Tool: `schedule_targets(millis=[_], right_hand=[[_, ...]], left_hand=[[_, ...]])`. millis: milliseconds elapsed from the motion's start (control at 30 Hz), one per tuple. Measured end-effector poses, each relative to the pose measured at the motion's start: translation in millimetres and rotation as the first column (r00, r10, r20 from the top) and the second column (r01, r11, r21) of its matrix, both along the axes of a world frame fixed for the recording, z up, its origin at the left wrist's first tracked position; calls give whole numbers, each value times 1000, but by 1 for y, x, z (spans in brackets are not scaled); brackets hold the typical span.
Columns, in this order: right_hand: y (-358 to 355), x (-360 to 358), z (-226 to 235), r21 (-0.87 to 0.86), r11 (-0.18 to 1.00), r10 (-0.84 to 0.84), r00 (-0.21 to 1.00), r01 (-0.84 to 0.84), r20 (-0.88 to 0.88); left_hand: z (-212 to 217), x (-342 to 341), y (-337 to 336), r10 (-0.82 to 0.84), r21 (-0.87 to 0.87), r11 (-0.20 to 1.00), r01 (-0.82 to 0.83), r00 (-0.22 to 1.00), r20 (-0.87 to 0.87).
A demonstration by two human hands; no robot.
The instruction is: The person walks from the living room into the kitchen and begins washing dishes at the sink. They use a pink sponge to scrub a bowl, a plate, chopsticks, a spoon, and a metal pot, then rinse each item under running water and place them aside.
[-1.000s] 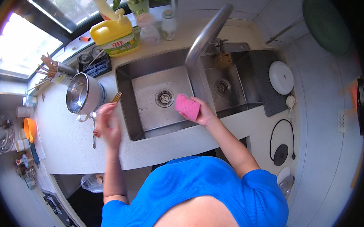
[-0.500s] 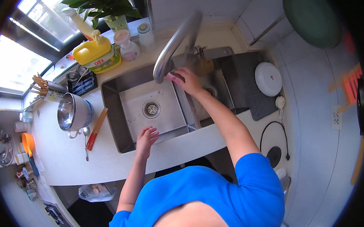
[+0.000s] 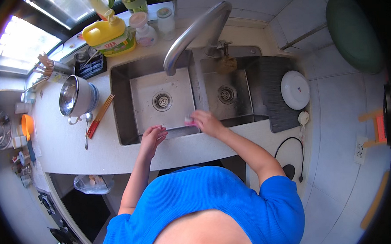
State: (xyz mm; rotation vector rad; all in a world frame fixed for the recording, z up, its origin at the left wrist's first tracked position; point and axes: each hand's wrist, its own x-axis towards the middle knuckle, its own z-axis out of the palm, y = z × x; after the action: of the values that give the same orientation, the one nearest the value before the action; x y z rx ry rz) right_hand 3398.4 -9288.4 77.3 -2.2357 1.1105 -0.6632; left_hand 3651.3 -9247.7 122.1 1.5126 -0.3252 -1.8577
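Note:
My right hand (image 3: 207, 122) is closed on a small pink-and-grey pad (image 3: 189, 120) that looks like a sponge, over the front end of the divider between the two sink bowls. My left hand (image 3: 151, 138) hovers by the front rim of the left bowl (image 3: 142, 91), fingers loosely bent and a little apart, nothing visible in them. That bowl holds only a few drops or specks around its drain (image 3: 162, 101). Behind the divider arches the metal faucet (image 3: 187, 33), its spout over the left bowl; no stream of water shows.
Left of the sink stand a pot (image 3: 74, 96), a spoon (image 3: 87, 122) and red-ended chopsticks (image 3: 100, 117). A yellow detergent jug (image 3: 106, 32) and a pump bottle (image 3: 144, 30) line the back. A white plate (image 3: 295, 90) lies upside down on the grey mat (image 3: 275, 92) at right.
My right hand has come from beside the faucet toward me, carrying the small pad. My left hand's fingers have curled in slightly. The view has shifted a little.

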Motion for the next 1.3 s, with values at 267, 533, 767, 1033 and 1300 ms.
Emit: schedule_targets(millis=[267, 533, 767, 1033, 1300], right_hand=[[-114, 6, -20, -217, 952, 9, 725, -218, -689], [-25, 49, -27, 557, 829, 442, 670, -52, -596], [-39, 167, -43, 969, -240, -388, 921, -56, -43], [-118, 305, -115, 951, 27, -829, 524, -309, 194], [5, 317, -76, 890, -392, -665, 740, -234, -98]], left_hand=[[14, 11, -3, -48, -96, 994, 55, 996, 73], [10, 71, 44, 156, -17, 988, -156, 973, 169], [8, 87, 57, 307, -29, 952, -306, 940, 147], [22, 91, 65, 414, -31, 910, -412, 908, 71], [2, 105, 70, 491, -11, 871, -491, 870, 47]])
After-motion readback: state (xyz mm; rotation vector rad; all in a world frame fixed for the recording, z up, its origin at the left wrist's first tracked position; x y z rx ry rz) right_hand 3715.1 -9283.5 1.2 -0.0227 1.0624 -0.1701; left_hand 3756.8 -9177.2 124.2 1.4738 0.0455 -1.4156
